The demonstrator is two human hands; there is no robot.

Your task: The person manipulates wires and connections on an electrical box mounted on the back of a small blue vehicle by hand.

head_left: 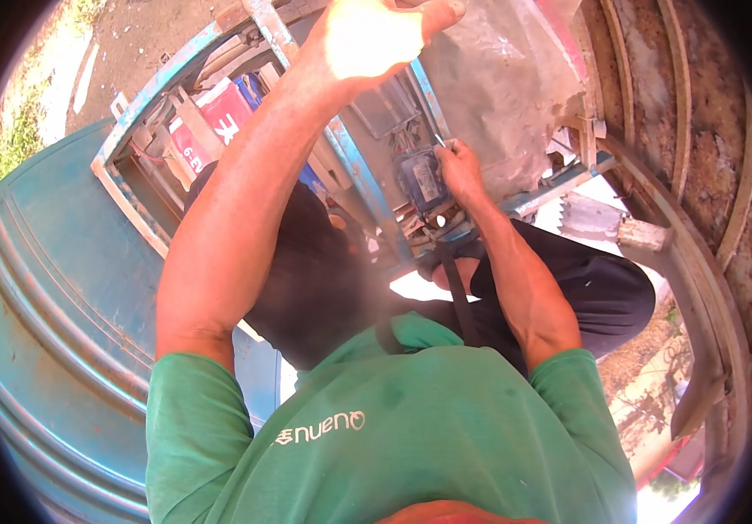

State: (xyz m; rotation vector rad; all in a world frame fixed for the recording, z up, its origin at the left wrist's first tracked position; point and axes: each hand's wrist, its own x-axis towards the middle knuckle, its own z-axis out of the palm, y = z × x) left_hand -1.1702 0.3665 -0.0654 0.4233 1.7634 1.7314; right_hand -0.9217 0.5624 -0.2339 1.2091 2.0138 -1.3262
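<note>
My left hand (376, 42) is raised close to the camera at the top and washed out by bright light. Its thumb sticks out to the right; the fingers run past the upper edge, so whether it holds anything is hidden. My right hand (461, 168) is closed in a pinch on a thin metal rod (440, 140), whose pale tip pokes out past the fingers. Right beside it lies a dark box with a label (426, 182), with a bundle of wires (406, 140) at its far end. The box sits inside a blue metal frame (367, 179).
Red and white batteries (218, 118) fill the frame's left bay. A blue ribbed metal panel (52, 288) curves along the left. Crumpled clear plastic sheeting (502, 96) covers the far right of the frame. Rusty metal ribs (699, 236) arch down the right side. My dark-trousered knee (594, 288) is bent below.
</note>
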